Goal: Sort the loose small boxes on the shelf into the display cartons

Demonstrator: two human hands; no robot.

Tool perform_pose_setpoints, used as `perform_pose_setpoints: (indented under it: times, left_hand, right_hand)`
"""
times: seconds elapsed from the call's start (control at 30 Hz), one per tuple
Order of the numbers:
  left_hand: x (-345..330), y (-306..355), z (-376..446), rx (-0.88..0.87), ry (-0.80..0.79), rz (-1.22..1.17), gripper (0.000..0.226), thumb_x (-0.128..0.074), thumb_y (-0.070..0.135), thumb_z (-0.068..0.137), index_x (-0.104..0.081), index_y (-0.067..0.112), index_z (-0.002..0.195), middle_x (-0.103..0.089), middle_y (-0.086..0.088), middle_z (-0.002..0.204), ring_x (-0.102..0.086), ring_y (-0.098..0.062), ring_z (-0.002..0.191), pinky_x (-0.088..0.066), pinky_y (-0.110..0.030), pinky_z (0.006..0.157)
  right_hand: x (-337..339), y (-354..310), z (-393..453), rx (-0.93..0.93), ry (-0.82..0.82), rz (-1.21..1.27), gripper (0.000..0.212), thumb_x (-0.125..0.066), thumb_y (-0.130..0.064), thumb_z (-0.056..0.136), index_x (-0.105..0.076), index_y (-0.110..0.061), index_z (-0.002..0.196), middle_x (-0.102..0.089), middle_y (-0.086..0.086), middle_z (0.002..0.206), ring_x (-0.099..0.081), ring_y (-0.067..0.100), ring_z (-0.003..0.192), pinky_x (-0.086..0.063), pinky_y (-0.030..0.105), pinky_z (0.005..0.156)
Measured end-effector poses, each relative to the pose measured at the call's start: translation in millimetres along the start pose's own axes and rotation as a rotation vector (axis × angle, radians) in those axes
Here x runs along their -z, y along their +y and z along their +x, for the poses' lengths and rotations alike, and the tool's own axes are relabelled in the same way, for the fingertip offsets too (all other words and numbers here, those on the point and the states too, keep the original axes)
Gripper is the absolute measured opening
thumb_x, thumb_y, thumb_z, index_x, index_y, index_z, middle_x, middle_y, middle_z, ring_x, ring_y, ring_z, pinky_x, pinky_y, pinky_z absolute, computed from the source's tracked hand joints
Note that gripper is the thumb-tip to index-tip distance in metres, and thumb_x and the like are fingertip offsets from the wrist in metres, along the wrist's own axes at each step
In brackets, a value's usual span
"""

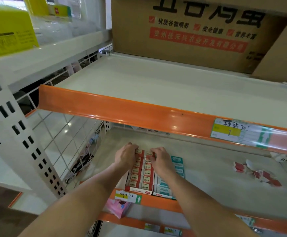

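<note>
Both of your hands reach in under the orange-edged upper shelf (139,113) to the far end of the red-and-white display carton (140,175), which sits on the lower shelf (216,175) near its front lip. Your left hand (125,155) curls its fingers over the back left corner of the rows of small boxes (147,173) packed inside, and your right hand (161,159) pinches down on the back right of the same rows, fingertips touching the boxes; both hands are closed on the boxes rather than spread flat. The small boxes stand in two neat columns running from front to back. Just beside that carton on its right stands a teal-and-white display carton (166,183), also filled. Well apart to the right, loose red-and-white small boxes and torn card pieces (255,173) lie scattered on the same shelf. A price label (129,196) sits on the orange front strip below the carton. On the upper shelf rests a large brown cardboard box (199,31) with printed characters.
</note>
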State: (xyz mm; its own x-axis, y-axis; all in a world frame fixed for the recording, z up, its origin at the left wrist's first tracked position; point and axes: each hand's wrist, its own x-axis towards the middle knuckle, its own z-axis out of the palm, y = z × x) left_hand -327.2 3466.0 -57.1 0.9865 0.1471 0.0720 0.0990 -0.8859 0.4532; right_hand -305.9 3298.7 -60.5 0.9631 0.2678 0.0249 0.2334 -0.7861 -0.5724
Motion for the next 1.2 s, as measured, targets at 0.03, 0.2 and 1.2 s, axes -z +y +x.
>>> perform_pose_setpoints:
  times: [0.03, 0.2, 1.2]
  left_hand:
    - [-0.2, 0.9, 0.0, 0.011, 0.008, 0.001, 0.012, -0.054, 0.027, 0.095, -0.063, 0.023, 0.089, -0.056, 0.006, 0.092, -0.056, -0.011, 0.073, -0.044, -0.024, 0.059]
    - [-4.7, 3.7, -1.7, 0.091, 0.014, -0.023, 0.011, -0.050, 0.024, 0.095, -0.061, 0.026, 0.096, -0.056, 0.006, 0.094, -0.056, -0.012, 0.072, -0.049, -0.027, 0.062]
    - [-80.6, 205.6, -26.4, -0.215, -0.167, -0.042, 0.035, -0.048, 0.017, 0.091, -0.063, 0.023, 0.121, -0.055, -0.002, 0.117, -0.055, -0.026, 0.109, -0.048, -0.035, 0.085]
  right_hand:
    - [0.1, -0.6, 0.7, -0.003, 0.001, 0.000, 0.038, -0.055, -0.025, 0.099, -0.054, -0.019, 0.137, -0.050, -0.006, 0.131, -0.052, 0.009, 0.111, -0.041, 0.021, 0.094]
    - [-1.8, -0.8, 3.7, -0.034, 0.005, 0.019, 0.038, -0.060, -0.021, 0.097, -0.056, -0.022, 0.135, -0.051, -0.007, 0.131, -0.054, 0.010, 0.115, -0.042, 0.022, 0.094]
    - [115.3, 157.7, -79.2, -0.297, 0.178, 0.005, 0.030, -0.059, -0.020, 0.094, -0.061, -0.017, 0.124, -0.052, 0.004, 0.130, -0.060, 0.024, 0.110, -0.048, 0.035, 0.094]
